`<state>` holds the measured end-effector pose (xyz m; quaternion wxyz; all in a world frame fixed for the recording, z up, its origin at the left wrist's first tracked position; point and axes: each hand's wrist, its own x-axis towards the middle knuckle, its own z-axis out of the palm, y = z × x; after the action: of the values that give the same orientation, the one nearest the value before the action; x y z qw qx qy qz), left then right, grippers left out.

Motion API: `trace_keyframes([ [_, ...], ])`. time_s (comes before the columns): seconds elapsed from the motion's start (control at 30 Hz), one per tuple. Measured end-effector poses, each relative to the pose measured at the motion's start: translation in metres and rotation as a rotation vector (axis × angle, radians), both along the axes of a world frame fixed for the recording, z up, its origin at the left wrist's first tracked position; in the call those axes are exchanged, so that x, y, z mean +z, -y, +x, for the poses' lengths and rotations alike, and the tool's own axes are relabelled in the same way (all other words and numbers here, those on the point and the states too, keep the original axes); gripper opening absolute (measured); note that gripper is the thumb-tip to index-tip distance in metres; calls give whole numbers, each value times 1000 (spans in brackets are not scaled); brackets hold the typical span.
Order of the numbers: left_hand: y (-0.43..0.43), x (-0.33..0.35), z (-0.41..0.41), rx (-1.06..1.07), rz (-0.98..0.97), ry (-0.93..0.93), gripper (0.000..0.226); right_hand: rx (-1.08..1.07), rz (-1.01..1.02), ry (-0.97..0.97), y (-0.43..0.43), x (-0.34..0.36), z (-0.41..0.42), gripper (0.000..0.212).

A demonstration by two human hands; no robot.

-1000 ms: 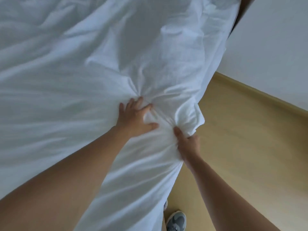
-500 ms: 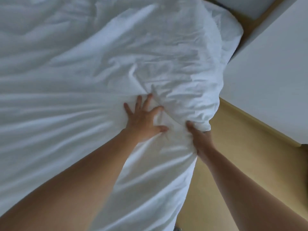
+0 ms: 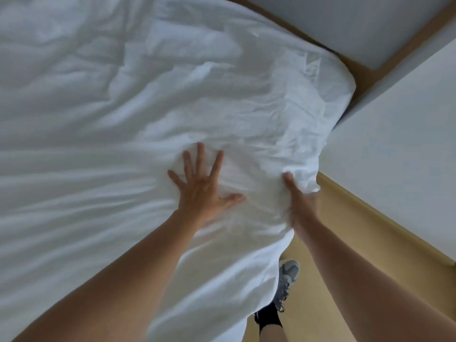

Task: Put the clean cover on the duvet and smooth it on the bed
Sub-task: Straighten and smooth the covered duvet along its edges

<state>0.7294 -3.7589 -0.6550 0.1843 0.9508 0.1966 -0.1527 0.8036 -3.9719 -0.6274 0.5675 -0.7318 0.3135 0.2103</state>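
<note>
Rumpled white cover (image 3: 123, 107), left hand (image 3: 201, 191) splayed flat on it, right hand (image 3: 302, 203) grip bunching its edge

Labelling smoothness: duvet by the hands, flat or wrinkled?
Wrinkled. Creases cover the duvet beyond the flat left hand; the right hand grips its bunched edge.

A pale yellow-tan smooth floor (image 3: 313, 312) is stretching along the lower right. A grey lace-up sneaker (image 3: 287, 280) is standing on it, toe pointing up the frame, with a short black sock (image 3: 267, 315) showing just below it at the ankle. A light wooden skirting strip (image 3: 385, 222) is running diagonally where the floor is meeting a plain white wall panel (image 3: 399, 156). At the top right, a brown wooden band (image 3: 407, 44) is bordering a second white flat surface (image 3: 345, 25).
</note>
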Motion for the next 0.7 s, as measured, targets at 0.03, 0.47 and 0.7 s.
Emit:
trace_keyframes([
  [0.03, 4, 1, 12, -17, -8, -51, 118, -12, 43, 17, -1, 6, 29, 77],
  [0.47, 5, 34, 147, 181, 242, 439, 50, 218, -256, 71, 27, 18, 189, 42],
  [0.7, -18, 54, 226, 85, 255, 304, 50, 18, 320, -203, 33, 17, 265, 71],
])
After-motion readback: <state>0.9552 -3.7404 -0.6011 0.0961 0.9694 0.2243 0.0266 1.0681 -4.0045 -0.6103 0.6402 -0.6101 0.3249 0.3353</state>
